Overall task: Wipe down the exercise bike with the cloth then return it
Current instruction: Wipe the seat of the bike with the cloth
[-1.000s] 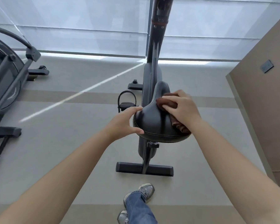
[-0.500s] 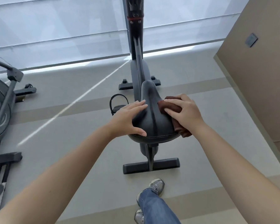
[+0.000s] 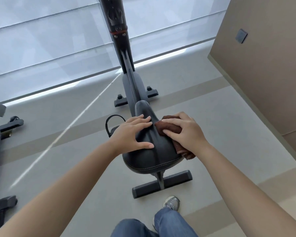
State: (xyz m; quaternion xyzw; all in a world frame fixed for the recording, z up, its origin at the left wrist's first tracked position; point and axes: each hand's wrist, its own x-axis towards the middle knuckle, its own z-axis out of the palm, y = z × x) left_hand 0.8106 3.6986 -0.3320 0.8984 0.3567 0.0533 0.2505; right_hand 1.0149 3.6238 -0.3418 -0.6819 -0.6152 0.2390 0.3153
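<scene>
Black upright exercise bike (image 3: 132, 86), saddle under wipe.
Black padded saddle (image 3: 152, 151): long axis runs away from the person, nose toward the mast (image 3: 120, 40). Right hand (image 3: 183, 132) clasps the brown cloth (image 3: 167, 126) against its right flank; left hand (image 3: 130, 134) rests flat, released, on its left.
</scene>
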